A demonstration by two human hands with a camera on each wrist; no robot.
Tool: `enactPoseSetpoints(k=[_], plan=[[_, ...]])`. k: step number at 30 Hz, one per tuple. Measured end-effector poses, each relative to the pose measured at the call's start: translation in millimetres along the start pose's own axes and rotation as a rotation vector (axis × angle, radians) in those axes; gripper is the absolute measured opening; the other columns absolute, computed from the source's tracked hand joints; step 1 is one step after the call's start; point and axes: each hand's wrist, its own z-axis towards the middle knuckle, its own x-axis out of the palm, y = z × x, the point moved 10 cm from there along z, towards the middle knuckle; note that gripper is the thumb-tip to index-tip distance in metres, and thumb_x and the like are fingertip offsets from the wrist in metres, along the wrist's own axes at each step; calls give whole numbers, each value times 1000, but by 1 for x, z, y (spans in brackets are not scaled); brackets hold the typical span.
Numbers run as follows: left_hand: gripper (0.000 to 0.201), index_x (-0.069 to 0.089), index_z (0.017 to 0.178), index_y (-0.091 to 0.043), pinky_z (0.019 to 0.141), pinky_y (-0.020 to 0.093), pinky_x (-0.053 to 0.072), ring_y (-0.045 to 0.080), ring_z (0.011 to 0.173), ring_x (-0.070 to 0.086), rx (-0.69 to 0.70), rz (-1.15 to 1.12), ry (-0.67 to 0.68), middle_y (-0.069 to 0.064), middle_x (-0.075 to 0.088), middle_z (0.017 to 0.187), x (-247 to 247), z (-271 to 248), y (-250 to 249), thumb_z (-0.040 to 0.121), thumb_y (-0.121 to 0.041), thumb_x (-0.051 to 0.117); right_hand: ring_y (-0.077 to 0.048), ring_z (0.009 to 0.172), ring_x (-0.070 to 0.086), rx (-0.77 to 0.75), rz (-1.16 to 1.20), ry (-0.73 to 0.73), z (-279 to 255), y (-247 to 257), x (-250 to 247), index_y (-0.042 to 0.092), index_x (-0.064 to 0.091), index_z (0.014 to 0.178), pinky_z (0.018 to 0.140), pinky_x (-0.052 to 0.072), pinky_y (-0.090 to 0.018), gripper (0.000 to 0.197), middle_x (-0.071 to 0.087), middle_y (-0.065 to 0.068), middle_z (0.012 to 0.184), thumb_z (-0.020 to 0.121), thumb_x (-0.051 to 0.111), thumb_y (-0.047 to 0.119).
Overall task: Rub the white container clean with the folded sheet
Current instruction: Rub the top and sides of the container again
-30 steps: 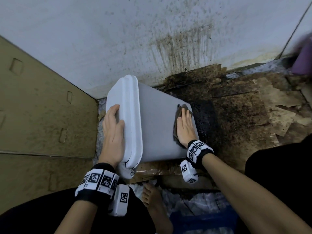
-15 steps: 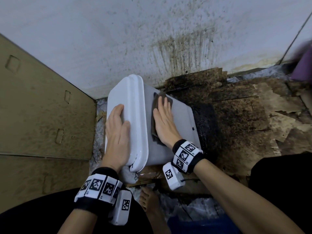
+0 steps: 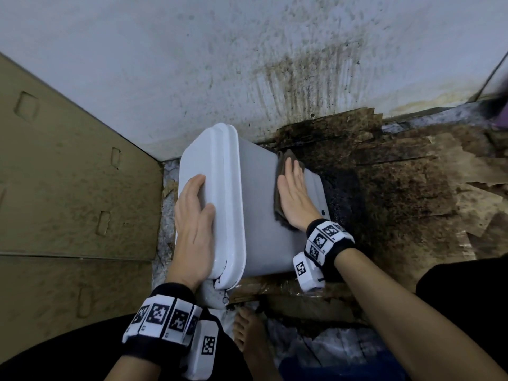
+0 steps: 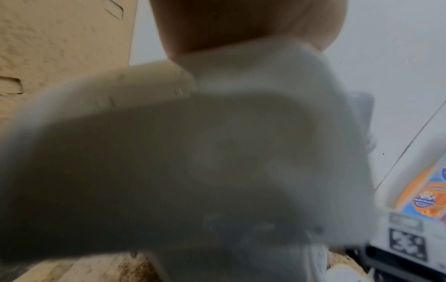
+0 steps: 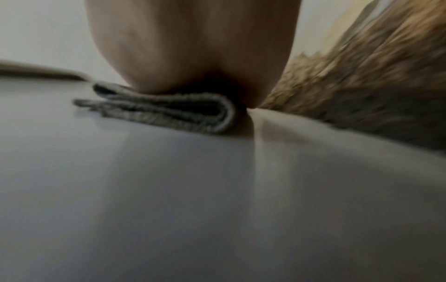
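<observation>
The white container (image 3: 257, 204) lies on its side on the floor, with its lid (image 3: 220, 188) facing left. My left hand (image 3: 193, 213) rests flat on the lid with straight fingers and steadies it. My right hand (image 3: 292, 193) lies flat on the upturned side wall near the bottom end and presses the folded brown sheet (image 3: 280, 166) against it. The right wrist view shows the folded sheet (image 5: 169, 112) squeezed under the palm (image 5: 193, 49) on the smooth white wall (image 5: 169, 190). The left wrist view is blurred: the white lid (image 4: 193, 162) fills it below the palm (image 4: 241, 24).
A stained white wall (image 3: 247, 64) stands just behind the container. Brown cardboard (image 3: 68, 174) stands to the left. Dirty, torn cardboard (image 3: 398, 188) covers the floor to the right. My bare foot (image 3: 247, 334) is below the container. A labelled jug (image 4: 422, 190) shows at the right.
My right hand slid the folded sheet from the bottom end over to the lid side, then back right along the wall. My left hand stayed on the lid.
</observation>
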Motion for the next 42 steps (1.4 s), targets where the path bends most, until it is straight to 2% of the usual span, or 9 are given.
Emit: enactPoseSetpoints(k=[4,11,15,18,24,28,33,37,42], plan=[[53,23,157,-31,125,47,18,3,149,13,6,1,2,-23,23,156,0,0,0,105,-38,29,-36,152,-22,172,-48,72,2,-50,-13,-6,14,154,123,-13,-41,47,-19,-23,165,108,16,2],[52,23,157,-31,124,47,19,5,149,15,7,2,-1,-22,24,156,-2,0,2,105,-36,29,-23,156,-10,350,68,97,-4,-68,-27,16,-7,160,124,-4,-36,55,-17,-4,168,111,12,32],[52,23,156,-31,124,48,19,5,149,15,-11,7,-6,-20,24,156,-4,0,6,105,-33,28,-23,154,-19,315,59,115,0,-59,-22,10,-9,159,123,-11,-35,53,-17,-7,168,111,9,22],[53,24,156,-30,124,49,19,6,149,15,-20,4,-3,-21,24,156,-4,0,8,104,-34,28,-26,153,-23,286,80,117,3,-49,-16,9,-12,159,125,-11,-43,56,-19,-10,167,110,11,24],[54,24,157,-27,124,48,19,8,148,16,-6,7,-7,-17,25,157,-3,2,4,103,-33,29,-23,152,-24,-8,101,107,-11,44,-11,9,-9,159,119,-15,-31,54,-21,-6,166,112,15,21],[54,24,157,-25,124,48,18,8,148,17,-4,15,-9,-17,26,156,-4,1,5,103,-33,28,-13,151,-23,-161,202,128,-22,95,2,22,-7,160,119,-12,-29,54,-20,2,166,112,17,29],[53,24,157,-26,123,48,19,9,147,18,23,34,-12,-16,26,156,-4,0,3,104,-34,28,-9,151,-24,-260,97,116,-24,87,10,28,-12,159,126,-10,-37,57,-24,6,166,111,18,38],[53,25,156,-25,124,48,19,9,148,18,16,28,-14,-15,26,156,-4,1,2,104,-34,29,-4,152,-21,-290,-50,42,-27,77,7,29,-13,159,125,-11,-33,59,-23,8,167,109,11,45],[54,24,156,-27,124,50,18,6,149,15,-3,-1,-13,-20,25,156,-7,-1,7,104,-38,29,-6,149,-24,-89,-102,28,-25,6,-3,18,-16,159,121,-13,-27,57,-27,6,162,111,10,34]])
